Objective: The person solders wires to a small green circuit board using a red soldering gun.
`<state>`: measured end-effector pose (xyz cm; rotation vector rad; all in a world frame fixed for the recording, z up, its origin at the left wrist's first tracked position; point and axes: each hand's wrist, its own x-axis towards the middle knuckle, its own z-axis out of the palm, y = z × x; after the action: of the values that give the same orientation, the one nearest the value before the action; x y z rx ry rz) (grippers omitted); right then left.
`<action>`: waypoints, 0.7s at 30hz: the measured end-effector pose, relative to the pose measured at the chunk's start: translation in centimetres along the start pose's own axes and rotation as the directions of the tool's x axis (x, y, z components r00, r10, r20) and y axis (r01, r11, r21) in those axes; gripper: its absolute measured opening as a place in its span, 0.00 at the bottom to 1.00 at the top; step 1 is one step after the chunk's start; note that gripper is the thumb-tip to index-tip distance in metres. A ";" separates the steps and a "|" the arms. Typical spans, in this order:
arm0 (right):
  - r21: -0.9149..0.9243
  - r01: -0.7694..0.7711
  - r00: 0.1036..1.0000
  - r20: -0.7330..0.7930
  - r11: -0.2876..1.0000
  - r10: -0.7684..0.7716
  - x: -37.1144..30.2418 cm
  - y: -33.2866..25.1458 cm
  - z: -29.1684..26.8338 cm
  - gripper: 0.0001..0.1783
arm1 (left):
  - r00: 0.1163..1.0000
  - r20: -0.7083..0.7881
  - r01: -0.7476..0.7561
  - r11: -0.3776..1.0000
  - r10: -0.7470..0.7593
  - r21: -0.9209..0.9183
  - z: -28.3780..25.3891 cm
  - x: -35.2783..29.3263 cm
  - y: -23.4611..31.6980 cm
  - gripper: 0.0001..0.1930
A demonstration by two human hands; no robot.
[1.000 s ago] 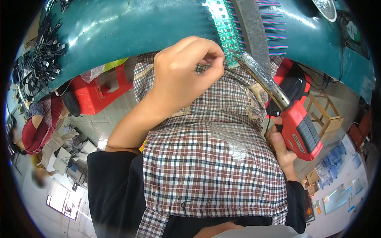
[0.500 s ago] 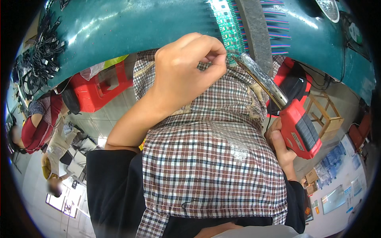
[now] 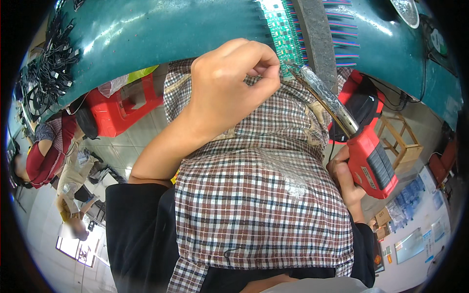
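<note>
My right hand [image 3: 345,180] is wrapped round the handle of a red and black soldering gun [image 3: 370,163]. Its metal barrel slants up and left, and the thin tip sits at the near end of a row of green circuit boards [image 3: 281,34]. Beside that tip, my left hand [image 3: 227,80] is closed in a pinch at the boards' near left edge. Whatever lies between its fingertips is too small or hidden to make out. A dark grey bar [image 3: 316,41] lies along the right of the boards, and thin multicoloured wires [image 3: 345,44] stick out past it.
The teal table [image 3: 146,36] carries a heap of black cables [image 3: 51,80] at left and a metal dish [image 3: 406,10] at far right. Below stand a red plastic stool [image 3: 115,115] and a wooden stool [image 3: 403,141]. Other people [image 3: 51,151] are at far left.
The soldering gun has shifted slightly right and down, its tip drawing a little away from my left fingertips. My left hand stays nearly still. A person in the background has moved.
</note>
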<state>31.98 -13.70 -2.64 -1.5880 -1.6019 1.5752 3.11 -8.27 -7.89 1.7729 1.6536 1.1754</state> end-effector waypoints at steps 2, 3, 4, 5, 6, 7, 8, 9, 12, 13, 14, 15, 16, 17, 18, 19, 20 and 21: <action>0.023 0.071 0.996 0.061 0.997 -0.072 0.5 -0.1 0.0 0.07 | 1.000 0.000 0.003 1.000 -0.003 -0.002 0.0 0.0 0.0 0.06; 0.023 0.070 0.996 0.061 0.997 -0.071 0.4 -0.1 0.0 0.07 | 1.000 -0.001 0.006 1.000 -0.006 -0.005 0.0 0.0 0.0 0.06; 0.049 -0.003 0.998 0.064 0.999 0.000 0.3 0.0 -0.1 0.07 | 1.000 -0.001 0.007 1.000 -0.007 -0.005 0.0 0.0 0.0 0.06; 0.077 -0.076 0.995 0.069 0.994 0.070 0.2 0.1 -0.1 0.06 | 1.000 0.000 0.005 1.000 -0.005 0.000 0.0 0.0 0.0 0.06; 0.078 -0.076 0.995 0.070 0.994 0.070 0.2 0.0 0.1 0.06 | 1.000 0.001 0.003 1.000 -0.003 0.006 0.0 0.0 0.1 0.06; 0.078 -0.070 0.997 0.041 0.995 0.067 0.2 -0.1 0.3 0.06 | 1.000 0.002 0.003 1.000 -0.003 0.007 0.0 0.0 0.1 0.06; 0.078 -0.064 0.998 0.012 0.995 0.064 0.3 -0.2 0.5 0.06 | 1.000 0.000 0.005 1.000 -0.005 0.005 0.1 -0.1 0.0 0.06; 0.078 -0.065 0.998 0.011 0.995 0.064 0.2 0.0 0.5 0.06 | 1.000 -0.002 0.006 1.000 -0.006 0.004 0.1 -0.1 0.0 0.06; 0.096 -0.024 1.000 -0.015 0.995 0.026 -0.1 0.4 0.4 0.07 | 1.000 -0.003 0.002 1.000 -0.002 0.010 0.0 -0.1 0.1 0.06; 0.063 -0.039 0.999 -0.009 0.997 0.040 -0.1 -0.1 0.2 0.08 | 1.000 -0.004 0.004 1.000 -0.004 0.010 0.0 -0.1 0.1 0.06; 0.030 -0.054 0.999 -0.004 0.998 0.054 -0.1 -0.3 0.1 0.08 | 1.000 -0.005 0.008 1.000 -0.008 0.003 0.0 -0.1 0.1 0.06; 0.030 -0.053 0.999 -0.004 0.998 0.054 -0.2 -0.2 0.0 0.08 | 1.000 -0.007 0.012 1.000 -0.012 -0.004 0.0 -0.1 0.1 0.06; -0.001 -0.033 0.999 0.026 0.999 0.033 -0.2 0.0 -0.2 0.08 | 1.000 -0.007 0.012 1.000 -0.012 -0.004 0.0 -0.1 0.1 0.06; -0.030 -0.012 0.998 0.056 0.999 0.014 -0.2 0.1 -0.4 0.08 | 1.000 -0.004 0.008 1.000 -0.008 0.005 0.0 -0.1 0.2 0.06; -0.030 -0.013 0.998 0.055 0.999 0.014 0.0 0.0 -0.3 0.08 | 1.000 -0.002 0.004 1.000 -0.004 0.014 0.0 -0.1 0.2 0.06; -0.005 0.013 0.998 0.057 1.000 -0.013 0.2 -0.1 -0.1 0.08 | 1.000 -0.001 0.004 1.000 -0.004 0.014 0.1 -0.1 0.2 0.06; 0.019 0.039 0.997 0.059 0.999 -0.040 0.4 -0.2 0.0 0.07 | 1.000 -0.002 0.010 1.000 -0.010 0.005 0.1 -0.1 0.2 0.06; 0.018 0.039 0.997 0.059 0.999 -0.040 0.3 -0.1 -0.1 0.07 | 1.000 -0.002 0.016 1.000 -0.016 -0.003 0.1 -0.1 0.1 0.06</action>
<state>31.96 -13.43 -2.67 -1.5046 -1.6365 1.6253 3.31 -8.36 -7.87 1.7537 1.6636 1.1725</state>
